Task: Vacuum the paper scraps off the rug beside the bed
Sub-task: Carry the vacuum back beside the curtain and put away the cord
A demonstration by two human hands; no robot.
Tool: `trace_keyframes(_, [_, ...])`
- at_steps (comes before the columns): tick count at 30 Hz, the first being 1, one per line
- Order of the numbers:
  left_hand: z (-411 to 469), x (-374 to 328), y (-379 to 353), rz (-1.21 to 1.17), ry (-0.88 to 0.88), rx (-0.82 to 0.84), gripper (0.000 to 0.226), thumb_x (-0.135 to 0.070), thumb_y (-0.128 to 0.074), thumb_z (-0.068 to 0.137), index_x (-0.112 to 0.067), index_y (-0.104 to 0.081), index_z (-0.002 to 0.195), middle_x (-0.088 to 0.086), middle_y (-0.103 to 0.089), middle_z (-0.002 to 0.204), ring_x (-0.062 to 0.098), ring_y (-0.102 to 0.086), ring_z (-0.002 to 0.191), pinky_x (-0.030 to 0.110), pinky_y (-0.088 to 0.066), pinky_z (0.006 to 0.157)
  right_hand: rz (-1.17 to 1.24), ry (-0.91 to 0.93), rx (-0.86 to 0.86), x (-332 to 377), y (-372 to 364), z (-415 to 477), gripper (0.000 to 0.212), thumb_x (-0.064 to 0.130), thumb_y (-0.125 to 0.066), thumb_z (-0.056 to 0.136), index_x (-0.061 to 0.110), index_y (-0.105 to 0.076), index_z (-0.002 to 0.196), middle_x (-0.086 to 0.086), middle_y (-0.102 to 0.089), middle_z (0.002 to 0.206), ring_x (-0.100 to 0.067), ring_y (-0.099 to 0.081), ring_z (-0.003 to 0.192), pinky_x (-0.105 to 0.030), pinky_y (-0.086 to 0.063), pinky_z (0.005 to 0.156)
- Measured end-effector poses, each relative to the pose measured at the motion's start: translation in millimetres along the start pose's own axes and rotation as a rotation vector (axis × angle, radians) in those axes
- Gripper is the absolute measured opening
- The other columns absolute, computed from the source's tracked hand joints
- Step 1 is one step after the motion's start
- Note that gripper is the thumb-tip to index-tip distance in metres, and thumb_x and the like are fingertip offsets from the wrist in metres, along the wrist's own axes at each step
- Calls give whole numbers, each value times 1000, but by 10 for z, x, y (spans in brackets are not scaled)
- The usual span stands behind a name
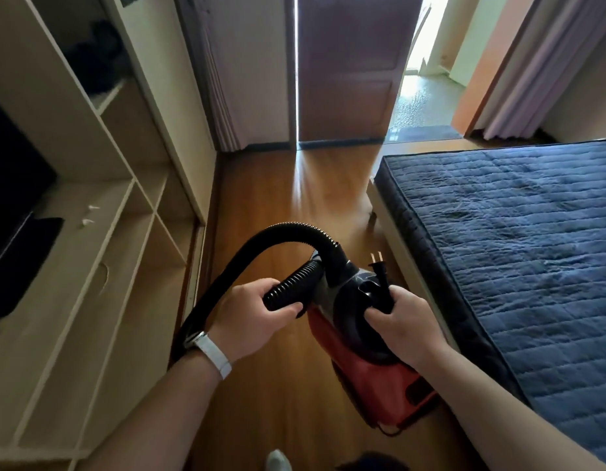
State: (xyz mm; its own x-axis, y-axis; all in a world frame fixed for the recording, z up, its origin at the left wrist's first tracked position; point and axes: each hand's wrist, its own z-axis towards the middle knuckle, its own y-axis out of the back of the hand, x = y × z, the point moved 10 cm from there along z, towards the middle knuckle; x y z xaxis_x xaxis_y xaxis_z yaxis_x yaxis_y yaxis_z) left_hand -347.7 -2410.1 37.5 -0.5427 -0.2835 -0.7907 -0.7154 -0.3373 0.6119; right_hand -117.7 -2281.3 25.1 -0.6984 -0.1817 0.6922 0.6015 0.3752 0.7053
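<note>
So the person is carrying a red vacuum (373, 368) with a black top over the wooden floor (277, 205), in the aisle between a pale shelf unit (101, 266) on the left and the bed (515, 232) on the right. The bed is wearing a navy quilted cover.

The right hand (406, 321) is wrapping tight around the black handle on top of the vacuum. The cord of the plug (378, 263) is getting squeezed into that same fist, and the two prongs are sticking straight up just above the knuckles. The left hand (257, 314), with a white watch strap (213, 355) on its wrist, is closing around the free end of the black ribbed hose (233, 263). The rest of the hose is looping down past the left forearm and arching back up into the vacuum's front.

On storage: an upper cubby of the shelf unit is holding a dark bundle (97, 59), too shadowy to tell what it is. On the open ledge lower down, a dark screen (12, 185) is standing, with a few small white bits (90, 209) lying beside it. Straight ahead, a brown door (349, 69) is standing ajar.
</note>
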Motion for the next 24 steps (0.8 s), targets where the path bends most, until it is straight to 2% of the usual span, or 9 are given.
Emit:
trace_keyframes(4, [450,103,128,16,-33,37,32,-59,-66,70,-28,-67,79,-3,-63,61,15,-62,57,40,-55,53,6,-29,-52,204,-30,340,13,26,-68,79,24,-59,70,8,-63,65,-2,-58,63,-19,-35,51])
trace_keyframes(8, [936,192,150,-2,-49,56,17,-42,-77,79,-27,-68,78,-2,-63,62,13,-61,55,36,-53,51,-5,-46,-64,250,-90,762,15,28,-69,79,24,-58,70,9,-63,65,-2,-58,63,-19,-37,52])
trace_keyframes(12, [1460,282,63,-4,-41,83,25,-52,-71,74,-27,-67,77,-2,-63,61,13,-61,55,35,-52,50,-13,-86,-39,154,-199,1346,13,29,-68,77,19,-61,73,5,-64,67,-9,-60,64,-25,-43,53])
trace_keyframes(15, [1924,357,19,2,-8,88,24,-50,-72,75,-26,-67,77,-1,-62,61,13,-60,53,35,-51,49,-14,-80,11,157,-298,1885,12,30,-68,77,18,-63,77,4,-67,70,-13,-63,67,-32,-53,60])
trace_keyframes(18, [2474,313,-12,-8,13,79,30,-55,-70,72,-27,-68,80,-3,-64,63,14,-62,56,34,-53,49,27,-68,60,208,-293,2457,11,29,-68,78,19,-64,80,4,-68,72,-14,-64,68,-36,-56,63])
trace_keyframes(22, [3190,63,-15,15,10,70,33,-57,-68,71,-27,-69,84,-2,-66,67,15,-66,61,44,-59,53,57,-34,81,309,-100,3167,9,29,-68,79,21,-64,82,5,-68,74,-12,-64,71,-38,-57,66])
trace_keyframes(24, [3518,-53,39,50,0,31,34,-58,-67,71,-26,-69,81,-3,-66,66,14,-65,61,44,-59,56,51,-9,69,396,48,3529,10,29,-67,78,20,-63,81,6,-68,73,-12,-64,70,-37,-57,65])
